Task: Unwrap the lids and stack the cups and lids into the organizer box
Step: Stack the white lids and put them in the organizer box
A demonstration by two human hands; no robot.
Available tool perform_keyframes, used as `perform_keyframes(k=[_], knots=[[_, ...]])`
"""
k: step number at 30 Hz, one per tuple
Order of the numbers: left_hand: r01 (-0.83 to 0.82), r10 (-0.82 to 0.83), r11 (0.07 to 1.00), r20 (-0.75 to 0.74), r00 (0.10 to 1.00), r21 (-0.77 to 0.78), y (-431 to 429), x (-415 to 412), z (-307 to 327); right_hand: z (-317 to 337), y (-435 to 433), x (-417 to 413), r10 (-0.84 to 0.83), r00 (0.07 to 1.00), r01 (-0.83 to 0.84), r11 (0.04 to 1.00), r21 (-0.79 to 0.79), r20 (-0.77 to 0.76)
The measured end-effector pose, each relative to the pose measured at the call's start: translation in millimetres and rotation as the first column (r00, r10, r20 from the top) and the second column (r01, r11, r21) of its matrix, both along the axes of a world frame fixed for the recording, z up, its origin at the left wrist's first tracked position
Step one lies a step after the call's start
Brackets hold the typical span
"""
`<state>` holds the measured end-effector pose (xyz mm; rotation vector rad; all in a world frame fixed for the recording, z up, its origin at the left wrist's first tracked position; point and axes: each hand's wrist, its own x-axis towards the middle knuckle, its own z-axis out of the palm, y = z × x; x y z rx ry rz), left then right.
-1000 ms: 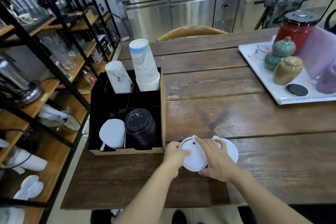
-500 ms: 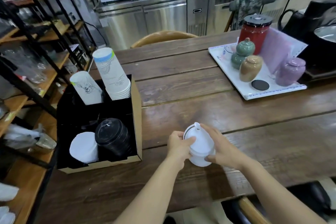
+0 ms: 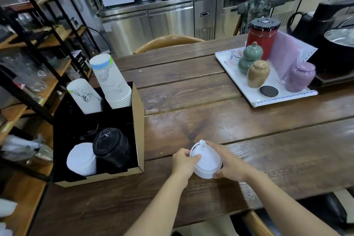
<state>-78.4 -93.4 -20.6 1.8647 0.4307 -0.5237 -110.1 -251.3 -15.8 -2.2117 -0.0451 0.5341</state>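
while the left hand pinches its edge, the right hand cups the white lids.

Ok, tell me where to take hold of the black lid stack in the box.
Grip the black lid stack around its ribbed sides near the top, coming from above: it stands up out of the box, with white lids crowding its left.

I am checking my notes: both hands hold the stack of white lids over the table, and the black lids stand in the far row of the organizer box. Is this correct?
One detail is wrong. The head view shows the black lids in the near row of the organizer box, beside white lids. The left hand and right hand do hold the stack of white lids.
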Motion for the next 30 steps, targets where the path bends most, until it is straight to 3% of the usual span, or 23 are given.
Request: perform_keyframes(k=[9,19,26,30], knots=[[0.059,-0.059,0.998,-0.080,0.995,-0.007,-4,-1,-5,-11,2,3,0.012,1.000,-0.012,0.996,-0.091,0.006],[-0.102,0.015,0.957,-0.306,0.952,-0.271,1,3,-3,-19,5,9,0.065,0.997,-0.057,0.980,-0.192,0.036],[-0.169,0.068,0.921,-0.284,0.956,-0.351,0,8,6,-20,4,10,0.012,0.980,-0.017,1.000,0.023,0.199],[-0.150,0.044,0.868,-0.227,0.973,-0.473,7,13,11,-10,10,14,0.026,0.991,-0.041,0.994,0.105,0.135]])
